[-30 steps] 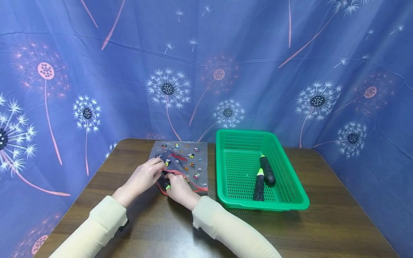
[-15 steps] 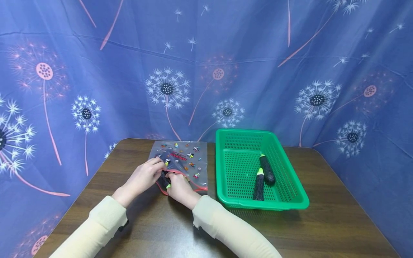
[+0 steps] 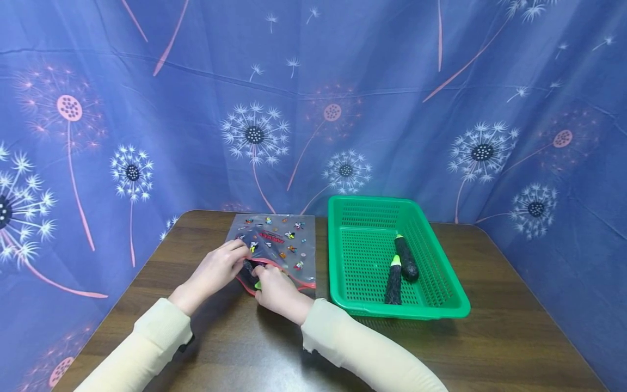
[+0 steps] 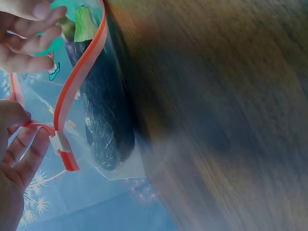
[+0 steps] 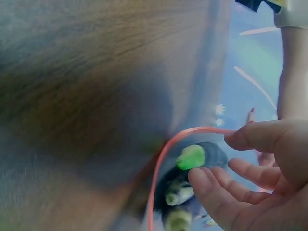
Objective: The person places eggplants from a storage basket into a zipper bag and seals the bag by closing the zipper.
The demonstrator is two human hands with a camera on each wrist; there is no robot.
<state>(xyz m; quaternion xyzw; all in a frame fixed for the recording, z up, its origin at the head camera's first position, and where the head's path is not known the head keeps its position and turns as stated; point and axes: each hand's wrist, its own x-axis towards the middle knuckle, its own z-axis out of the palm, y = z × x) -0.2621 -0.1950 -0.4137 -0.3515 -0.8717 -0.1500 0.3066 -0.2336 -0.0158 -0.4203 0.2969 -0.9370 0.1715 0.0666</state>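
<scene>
A clear zip bag (image 3: 305,239) with a red zip edge and cartoon prints lies on the table, its mouth open toward the person. My left hand (image 3: 220,267) pinches the red edge near the white slider (image 4: 59,142) and holds it up. Inside, a dark eggplant (image 4: 103,106) with a green stem end lies beside others; three stem ends show in the right wrist view. At the bag's mouth, my right hand (image 3: 278,288) has its fingers spread loosely beside the nearest green stem (image 5: 191,157), holding nothing.
Right of the bag stands a green perforated basket (image 3: 401,311). Two eggplants lie in it, one farther back (image 3: 406,259) and one nearer (image 3: 393,284). A blue dandelion-print cloth (image 3: 294,136) hangs behind the wooden table (image 3: 245,348).
My right hand has let go of the eggplant in the bag and drawn back slightly toward the right. My left hand stays at the bag's edge.
</scene>
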